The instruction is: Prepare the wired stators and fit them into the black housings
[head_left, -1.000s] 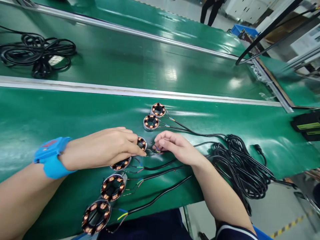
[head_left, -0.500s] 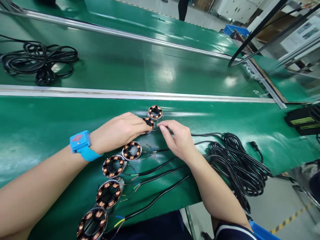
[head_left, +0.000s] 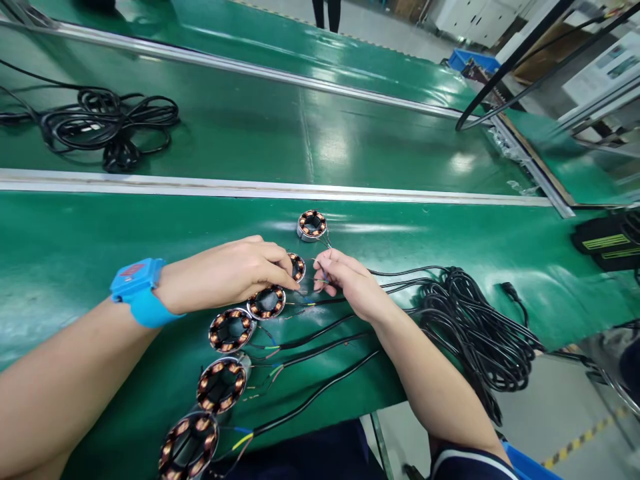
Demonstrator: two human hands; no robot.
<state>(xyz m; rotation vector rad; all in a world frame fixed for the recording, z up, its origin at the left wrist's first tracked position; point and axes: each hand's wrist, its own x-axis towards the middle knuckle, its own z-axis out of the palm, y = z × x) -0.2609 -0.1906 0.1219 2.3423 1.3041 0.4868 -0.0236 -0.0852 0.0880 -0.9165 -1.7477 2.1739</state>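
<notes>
Several motor stators with copper windings stand in a slanting row on the green bench. My left hand (head_left: 237,270), with a blue wrist strap (head_left: 143,288), has its fingers closed around one small stator (head_left: 299,267), hiding much of it. Just right of that stator, my right hand (head_left: 347,277) pinches thin wires (head_left: 324,272) between thumb and fingers. Beyond both hands sits another stator (head_left: 312,225), apart from the held one. Nearer me are a stator (head_left: 267,303) under my left fingers and others, including a large stator (head_left: 189,443). Stripped cable ends (head_left: 270,427) lie beside them.
Coiled black cables (head_left: 475,333) lie to the right of my right forearm, with a plug (head_left: 510,291) beside them. Past a white rail (head_left: 225,187), another cable bundle (head_left: 110,123) rests on a green belt. Black items (head_left: 607,240) stand far right. A person's legs (head_left: 327,13) show behind.
My left hand and its stator have come slightly nearer me, away from the farthest stator. My right hand now pinches wires lower down. The cable bundle on the belt has shifted right.
</notes>
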